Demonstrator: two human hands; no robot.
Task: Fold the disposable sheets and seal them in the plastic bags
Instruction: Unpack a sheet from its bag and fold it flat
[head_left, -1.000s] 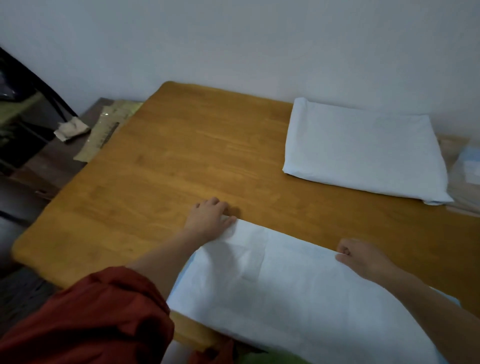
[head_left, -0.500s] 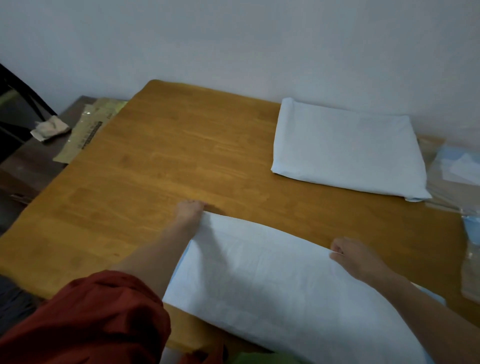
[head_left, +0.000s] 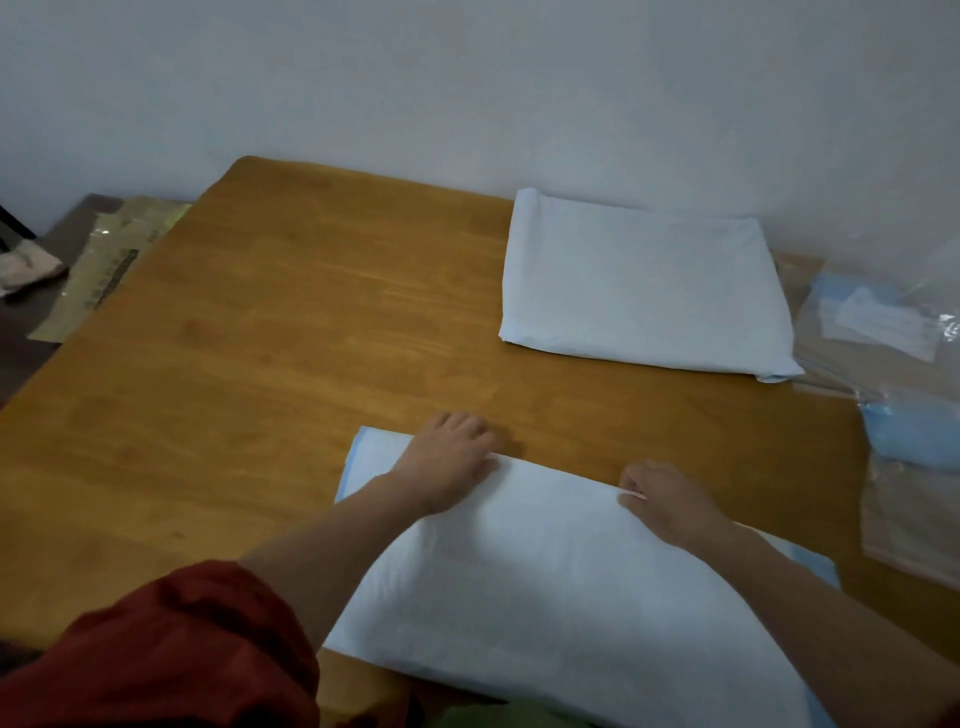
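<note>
A white disposable sheet (head_left: 545, 587) with a pale blue border lies at the near edge of the wooden table (head_left: 260, 364), partly hanging over it. My left hand (head_left: 447, 462) grips the sheet's far edge, fingers curled over it, a little in from the far left corner. Further right, my right hand (head_left: 670, 504) pinches the same far edge between thumb and fingers. A folded stack of white sheets (head_left: 644, 291) rests at the back of the table by the wall. Clear plastic bags (head_left: 883, 332) lie at the right edge.
One bag at the right holds something blue (head_left: 914, 441). A lower side surface on the left carries a flat yellowish packet (head_left: 104, 270) and a crumpled cloth (head_left: 31, 265). A white wall runs behind the table.
My left hand has slid right along the sheet's far edge, baring the blue-bordered left corner. The right hand has stayed at the edge. The view has swung right, showing more of the bags.
</note>
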